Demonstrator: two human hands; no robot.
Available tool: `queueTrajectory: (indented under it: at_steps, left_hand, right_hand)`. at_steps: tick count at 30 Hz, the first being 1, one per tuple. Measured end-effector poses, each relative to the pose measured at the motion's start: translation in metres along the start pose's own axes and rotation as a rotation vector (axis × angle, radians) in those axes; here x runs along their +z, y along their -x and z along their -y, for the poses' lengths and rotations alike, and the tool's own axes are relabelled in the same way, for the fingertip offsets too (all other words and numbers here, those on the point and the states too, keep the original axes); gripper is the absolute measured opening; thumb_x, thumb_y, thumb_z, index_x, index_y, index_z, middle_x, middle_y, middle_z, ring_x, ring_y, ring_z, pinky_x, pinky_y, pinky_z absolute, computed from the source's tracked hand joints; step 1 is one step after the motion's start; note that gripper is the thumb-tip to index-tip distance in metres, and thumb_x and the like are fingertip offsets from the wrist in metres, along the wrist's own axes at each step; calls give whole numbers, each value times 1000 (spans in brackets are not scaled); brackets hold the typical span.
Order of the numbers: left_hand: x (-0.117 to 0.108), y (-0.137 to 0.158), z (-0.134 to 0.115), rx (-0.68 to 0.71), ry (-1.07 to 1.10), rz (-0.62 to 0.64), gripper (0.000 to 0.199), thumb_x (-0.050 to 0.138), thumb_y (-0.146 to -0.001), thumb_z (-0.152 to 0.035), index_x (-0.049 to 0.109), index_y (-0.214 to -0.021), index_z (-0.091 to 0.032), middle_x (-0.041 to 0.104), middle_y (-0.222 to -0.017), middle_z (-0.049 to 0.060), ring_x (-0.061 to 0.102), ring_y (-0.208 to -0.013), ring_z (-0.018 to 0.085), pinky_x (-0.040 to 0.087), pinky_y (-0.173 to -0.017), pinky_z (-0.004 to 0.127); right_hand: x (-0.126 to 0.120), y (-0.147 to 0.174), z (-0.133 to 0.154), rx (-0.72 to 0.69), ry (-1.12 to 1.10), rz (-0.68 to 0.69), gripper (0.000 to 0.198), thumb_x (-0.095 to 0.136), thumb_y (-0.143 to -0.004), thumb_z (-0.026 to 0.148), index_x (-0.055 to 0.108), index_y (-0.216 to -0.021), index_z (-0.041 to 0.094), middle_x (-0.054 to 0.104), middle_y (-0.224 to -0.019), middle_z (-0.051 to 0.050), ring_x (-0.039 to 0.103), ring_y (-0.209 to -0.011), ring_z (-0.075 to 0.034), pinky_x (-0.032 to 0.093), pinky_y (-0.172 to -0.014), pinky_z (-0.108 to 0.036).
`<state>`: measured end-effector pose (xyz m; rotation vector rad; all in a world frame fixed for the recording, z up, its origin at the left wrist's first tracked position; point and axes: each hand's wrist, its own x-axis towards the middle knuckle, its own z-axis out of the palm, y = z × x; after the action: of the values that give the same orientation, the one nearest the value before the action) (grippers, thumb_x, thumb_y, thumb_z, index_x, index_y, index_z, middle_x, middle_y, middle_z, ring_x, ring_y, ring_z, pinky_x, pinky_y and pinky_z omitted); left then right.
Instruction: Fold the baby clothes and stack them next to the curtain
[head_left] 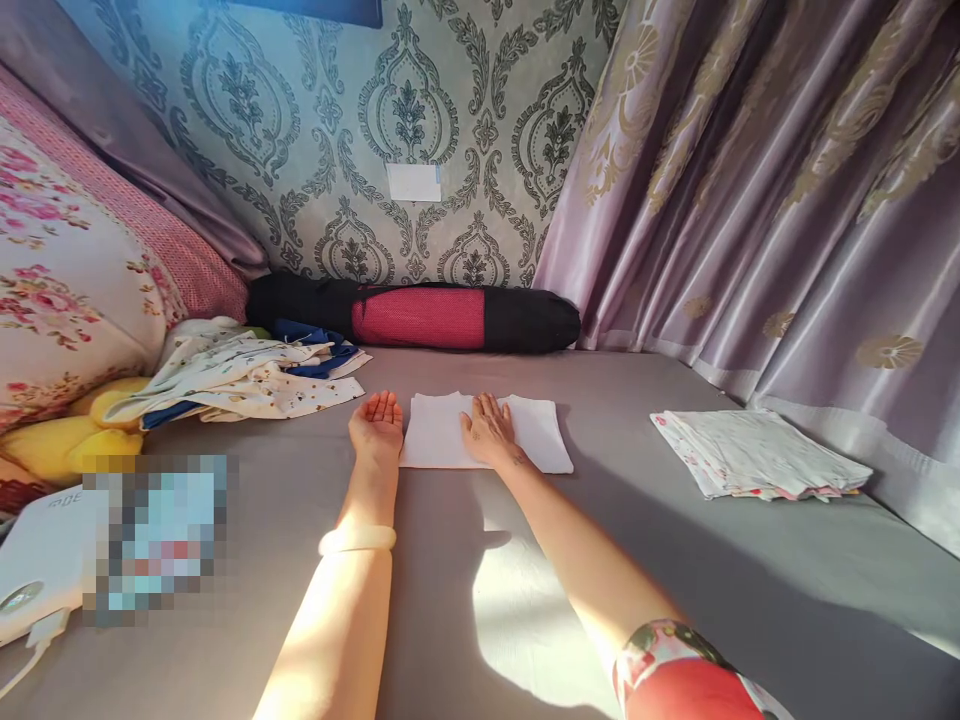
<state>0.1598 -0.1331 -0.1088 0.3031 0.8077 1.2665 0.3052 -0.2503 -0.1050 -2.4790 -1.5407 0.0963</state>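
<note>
A white folded cloth [435, 432] lies flat on the grey bed sheet [435, 560] in front of me. My right hand [487, 430] rests palm down on its middle, fingers stretched out, hiding part of the surface. Just off the cloth's left edge is my left hand [377, 425], turned palm up with its fingers extended and nothing in it. Whether its side touches the cloth, I cannot tell.
Rumpled printed clothes [247, 375] lie at left, near a yellow plush item [75, 440] and a white power bank [49, 550] with a cable. A neat stack of folded cloths [761, 453] sits at right. A black and red rolled bag [416, 315] lies along the wall.
</note>
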Motion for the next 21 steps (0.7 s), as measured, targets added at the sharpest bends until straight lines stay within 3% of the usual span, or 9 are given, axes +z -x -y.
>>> queueTrajectory:
  at_steps: [9,16,21]
  left_hand:
    - [5,10,-7,-120,230,-84,17,43,-84,-16,58,-76,-17,62,-79,3,62,-65,9,44,-59,20]
    - [4,9,-8,-138,273,-84,16,44,-82,-14,57,-74,-17,60,-72,1,59,-60,9,42,-56,21]
    - [3,8,-9,-142,303,-77,14,44,-81,-14,55,-73,-17,59,-71,0,59,-59,9,42,-55,21]
  right_hand:
    - [14,-3,6,11,-5,-5,61,17,-101,41,32,-150,8,28,-158,-12,18,-147,-25,9,-119,-47]
    - [9,-5,11,11,-10,45,61,17,-101,41,30,-151,8,24,-159,-14,15,-148,-25,9,-118,-49]
    - [8,-8,28,-69,-38,34,61,19,-101,40,30,-151,8,23,-160,-14,14,-148,-26,9,-118,-51]
